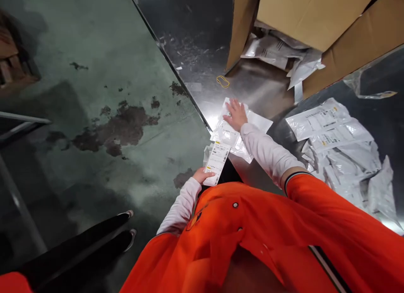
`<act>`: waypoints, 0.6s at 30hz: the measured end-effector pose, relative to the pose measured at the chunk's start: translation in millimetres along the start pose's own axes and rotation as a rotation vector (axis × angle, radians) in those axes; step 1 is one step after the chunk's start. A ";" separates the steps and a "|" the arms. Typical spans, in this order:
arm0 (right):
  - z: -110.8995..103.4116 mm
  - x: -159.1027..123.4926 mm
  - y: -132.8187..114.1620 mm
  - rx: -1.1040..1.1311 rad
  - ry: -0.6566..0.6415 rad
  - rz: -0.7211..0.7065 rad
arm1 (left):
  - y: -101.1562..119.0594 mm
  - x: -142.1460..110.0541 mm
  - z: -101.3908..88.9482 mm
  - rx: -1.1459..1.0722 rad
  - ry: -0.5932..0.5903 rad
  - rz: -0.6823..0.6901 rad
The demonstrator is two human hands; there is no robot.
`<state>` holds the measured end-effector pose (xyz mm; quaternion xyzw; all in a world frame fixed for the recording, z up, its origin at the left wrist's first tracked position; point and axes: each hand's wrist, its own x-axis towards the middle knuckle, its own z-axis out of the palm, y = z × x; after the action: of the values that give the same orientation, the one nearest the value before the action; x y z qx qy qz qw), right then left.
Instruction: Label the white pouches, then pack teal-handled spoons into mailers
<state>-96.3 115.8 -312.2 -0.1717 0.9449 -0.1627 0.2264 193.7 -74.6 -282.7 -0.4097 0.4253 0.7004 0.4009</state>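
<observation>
My left hand (203,175) grips a strip of printed shipping labels (218,155) near its lower end, with the thumb on top. Close to the table's edge, my right hand (235,115) lies flat with fingers spread on a white plastic mailing bag (225,132). More white plastic shows under and beside that bag, to the right of the hand. The upper end of the label strip reaches the bag's near edge; whether they touch I cannot tell.
A tipped cardboard box (293,15) with white packets (271,49) inside stands at the back right. A yellow rubber band (223,81) lies on the metal table (195,40). Labelled bags (344,137) are piled on the right. Another person's legs (94,242) are at lower left.
</observation>
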 end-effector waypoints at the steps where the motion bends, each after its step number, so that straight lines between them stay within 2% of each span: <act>1: -5.2 9.3 8.1 0.000 0.030 0.114 | 2.3 -2.0 -0.9 -0.020 0.020 -0.024; 3: -15.9 27.3 20.9 0.019 0.031 0.331 | 7.0 -5.2 -2.1 -0.028 0.039 -0.030; 4: -21.1 34.0 24.2 0.053 0.002 0.386 | 9.3 -6.2 -2.5 -0.020 0.037 -0.021; 6: -31.3 38.4 23.7 0.167 -0.033 0.375 | 13.9 -6.8 -3.2 -0.004 0.030 0.003; 9: -50.8 17.6 13.6 0.369 0.061 0.258 | 21.2 -4.1 -4.9 0.024 0.027 0.037; 11: -71.4 -13.6 12.8 0.481 0.123 0.220 | 26.9 -0.3 -6.2 0.062 0.012 0.040; 13: -103.5 -56.5 25.4 0.530 0.212 0.258 | 33.3 3.5 -6.3 0.104 -0.017 0.036; 15: -149.2 -107.1 54.7 0.498 0.367 0.364 | 39.6 6.1 -4.5 0.132 -0.044 0.034; 18: -230.2 -179.4 120.4 0.414 0.592 0.529 | 49.4 8.5 1.4 0.150 -0.062 0.043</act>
<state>-87.3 347.0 -97.5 0.1786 0.9279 -0.3271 0.0095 145.5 -87.1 -276.9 -0.3475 0.4726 0.6872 0.4284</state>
